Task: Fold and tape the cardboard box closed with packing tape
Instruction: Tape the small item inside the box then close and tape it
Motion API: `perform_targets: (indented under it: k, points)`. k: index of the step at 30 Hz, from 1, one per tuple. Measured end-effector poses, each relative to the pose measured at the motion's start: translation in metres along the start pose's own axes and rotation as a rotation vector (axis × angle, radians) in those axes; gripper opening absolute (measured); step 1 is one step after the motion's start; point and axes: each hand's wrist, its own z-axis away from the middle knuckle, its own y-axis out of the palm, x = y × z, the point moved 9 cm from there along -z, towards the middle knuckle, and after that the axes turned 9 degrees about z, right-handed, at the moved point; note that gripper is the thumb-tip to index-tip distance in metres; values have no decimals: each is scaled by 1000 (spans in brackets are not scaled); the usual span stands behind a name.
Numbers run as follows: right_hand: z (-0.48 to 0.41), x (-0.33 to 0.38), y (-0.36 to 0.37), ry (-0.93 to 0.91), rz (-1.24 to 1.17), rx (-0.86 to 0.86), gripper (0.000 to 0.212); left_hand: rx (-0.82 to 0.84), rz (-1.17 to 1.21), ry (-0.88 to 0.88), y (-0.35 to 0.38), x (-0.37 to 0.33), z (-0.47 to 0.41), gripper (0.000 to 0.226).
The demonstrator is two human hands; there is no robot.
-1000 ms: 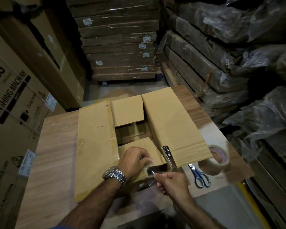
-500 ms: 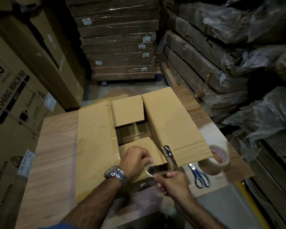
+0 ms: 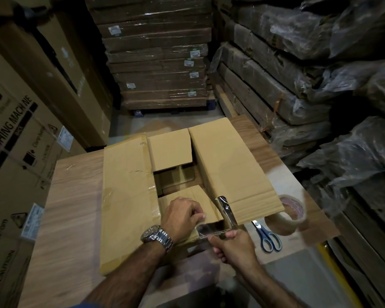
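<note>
A brown cardboard box (image 3: 129,185) stands on a wooden table (image 3: 71,207) with its long flaps spread out and its short flaps folded partly in. A shiny strip of clear tape (image 3: 211,227) runs along the near short flap, and another piece (image 3: 226,210) sticks up by the right flap's corner. My left hand (image 3: 182,215), with a metal watch on the wrist, pinches the strip's left end against the near flap. My right hand (image 3: 232,246) grips the strip's right end at the box's near edge.
A roll of packing tape (image 3: 292,213) and blue-handled scissors (image 3: 268,237) lie on the table right of the box. Large appliance cartons (image 3: 16,134) rise at the left. Wrapped flat packs (image 3: 158,58) are stacked behind, plastic-covered bundles (image 3: 320,74) at the right.
Both hands have stayed at the near flap; the tape strip between them has shifted slightly and lies a little flatter along the flap's edge.
</note>
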Motion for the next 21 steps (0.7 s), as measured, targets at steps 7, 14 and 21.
perform_targets:
  k: [7, 14, 21]
  points:
    - [0, -1, -1, -17, 23, -11, 42, -16, -60, 6, 4, 0, 2, 16]
    - [1, -2, -1, -41, 31, -27, 40, -62, -89, 18, 0, -4, 5, 20]
    - [-2, -4, 1, -58, 3, -30, 38, -111, -98, -32, -1, -3, 11, 17]
